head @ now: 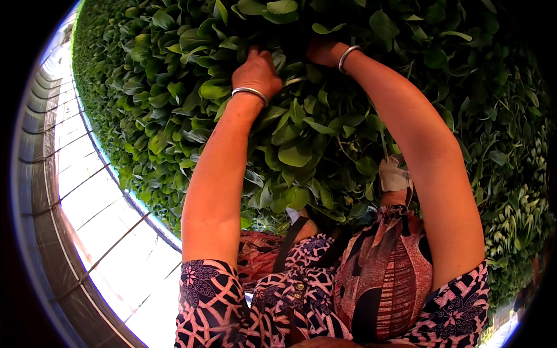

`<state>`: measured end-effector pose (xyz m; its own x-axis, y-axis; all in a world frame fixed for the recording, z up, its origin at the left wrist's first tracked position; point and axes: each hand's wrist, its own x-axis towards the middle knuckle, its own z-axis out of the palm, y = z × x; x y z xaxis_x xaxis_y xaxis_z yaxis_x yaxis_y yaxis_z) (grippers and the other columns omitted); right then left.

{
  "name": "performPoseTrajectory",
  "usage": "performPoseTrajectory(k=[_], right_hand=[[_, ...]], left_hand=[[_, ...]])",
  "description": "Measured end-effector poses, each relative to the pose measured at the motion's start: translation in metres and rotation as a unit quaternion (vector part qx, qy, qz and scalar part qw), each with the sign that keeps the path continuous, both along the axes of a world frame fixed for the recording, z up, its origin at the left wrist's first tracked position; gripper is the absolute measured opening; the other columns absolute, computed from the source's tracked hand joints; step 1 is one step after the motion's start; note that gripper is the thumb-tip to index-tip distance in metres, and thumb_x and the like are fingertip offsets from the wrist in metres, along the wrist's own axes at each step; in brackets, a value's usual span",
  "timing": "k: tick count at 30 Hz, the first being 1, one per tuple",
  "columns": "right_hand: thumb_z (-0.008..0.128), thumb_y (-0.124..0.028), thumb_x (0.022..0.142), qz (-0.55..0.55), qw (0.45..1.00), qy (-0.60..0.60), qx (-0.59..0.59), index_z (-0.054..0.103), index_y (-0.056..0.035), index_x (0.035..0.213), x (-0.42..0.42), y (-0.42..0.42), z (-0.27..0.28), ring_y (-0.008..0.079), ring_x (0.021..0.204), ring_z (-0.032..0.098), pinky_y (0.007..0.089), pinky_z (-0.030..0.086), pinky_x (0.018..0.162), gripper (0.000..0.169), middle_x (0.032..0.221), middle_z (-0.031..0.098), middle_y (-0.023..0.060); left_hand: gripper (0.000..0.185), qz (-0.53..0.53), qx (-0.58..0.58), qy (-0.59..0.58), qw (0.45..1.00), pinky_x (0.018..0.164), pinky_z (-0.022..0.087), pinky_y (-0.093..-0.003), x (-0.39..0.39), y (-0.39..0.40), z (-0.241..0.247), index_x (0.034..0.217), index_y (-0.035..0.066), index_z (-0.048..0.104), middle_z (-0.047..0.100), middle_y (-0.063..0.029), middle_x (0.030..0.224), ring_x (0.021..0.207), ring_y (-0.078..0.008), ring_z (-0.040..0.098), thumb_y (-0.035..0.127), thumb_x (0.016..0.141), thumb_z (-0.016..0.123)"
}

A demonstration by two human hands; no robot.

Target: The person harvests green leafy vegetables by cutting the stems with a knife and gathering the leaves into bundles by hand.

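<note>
A dense stand of leafy green vegetables with broad, rounded leaves spreads before me. My left hand is among the upper leaves, its back towards me and its fingers bent. Pale stems lie just right of its wrist, but whether the fingers grip any is hidden. Further right, my right hand reaches into a dark gap in the foliage. Leaves and shadow cover its fingertips, so what it touches cannot be seen. Silver-coloured bangles circle my left wrist and my right wrist.
My bent knee in patterned trousers and a foot in a pale shoe are close under my right arm. Along the left curves a bright greenhouse-like wall with thin dark ribs. Narrower-leaved plants grow at right.
</note>
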<state>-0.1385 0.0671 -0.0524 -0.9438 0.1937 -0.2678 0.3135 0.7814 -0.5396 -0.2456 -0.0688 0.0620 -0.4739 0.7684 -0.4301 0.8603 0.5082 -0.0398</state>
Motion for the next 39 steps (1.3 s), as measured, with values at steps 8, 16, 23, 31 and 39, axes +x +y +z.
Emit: performPoseTrajectory(k=[8, 16, 23, 31, 39], right_hand=[[0.053, -0.025, 0.084, -0.203, 0.973, 0.019, -0.106, 0.069, -0.0028, 0.096, 0.026, -0.023, 0.012, 0.0393, 0.089, 0.067, 0.0459, 0.054, 0.081, 0.030, 0.096, 0.069, 0.0214], [0.048, -0.031, 0.086, -0.201, 0.975, -0.046, -0.086, 0.069, -0.0067, 0.105, 0.001, -0.009, 0.020, 0.0374, 0.097, 0.067, 0.0447, 0.053, 0.086, 0.037, 0.107, 0.069, 0.0174], [0.049, -0.036, 0.085, -0.224, 0.968, -0.034, -0.108, 0.071, -0.0089, 0.101, -0.010, -0.005, 0.021, 0.0356, 0.096, 0.067, 0.0431, 0.052, 0.086, 0.038, 0.104, 0.070, 0.0157], [0.051, -0.032, 0.085, -0.143, 0.984, 0.015, -0.104, 0.071, -0.0073, 0.101, -0.017, 0.001, 0.009, 0.0368, 0.095, 0.067, 0.0432, 0.052, 0.084, 0.036, 0.106, 0.070, 0.0175], [0.053, -0.013, 0.084, -0.005, 0.994, 0.081, 0.078, 0.070, -0.0042, 0.103, -0.035, -0.015, 0.014, 0.0353, 0.088, 0.067, 0.0428, 0.054, 0.082, 0.027, 0.098, 0.069, 0.0186]], left_hand=[[0.058, -0.026, 0.050, 0.002, 0.998, 0.082, 0.054, -0.0470, -0.011, 0.003, 0.015, 0.124, 0.009, 0.049, 0.055, -0.0198, 0.123, 0.100, -0.0392, 0.063, 0.015, 0.069, 0.070], [0.093, 0.060, -0.006, -0.051, 0.997, 0.094, 0.051, -0.0433, -0.038, 0.026, 0.014, 0.145, 0.005, 0.031, 0.064, -0.0251, 0.118, 0.111, -0.0399, 0.061, 0.021, 0.066, 0.077], [0.071, 0.112, -0.019, -0.062, 0.992, 0.092, 0.052, -0.0436, -0.048, 0.024, 0.004, 0.122, -0.001, 0.054, 0.065, -0.0261, 0.113, 0.108, -0.0407, 0.063, 0.027, 0.062, 0.081], [0.067, 0.122, 0.033, -0.068, 0.990, 0.091, 0.052, -0.0445, -0.042, 0.009, -0.003, 0.121, 0.000, 0.053, 0.066, -0.0273, 0.110, 0.106, -0.0423, 0.062, 0.027, 0.065, 0.079], [0.062, 0.118, 0.064, -0.066, 0.989, 0.089, 0.052, -0.0453, -0.031, -0.001, 0.001, 0.119, -0.001, 0.053, 0.064, -0.0261, 0.112, 0.106, -0.0420, 0.062, 0.023, 0.066, 0.076]])
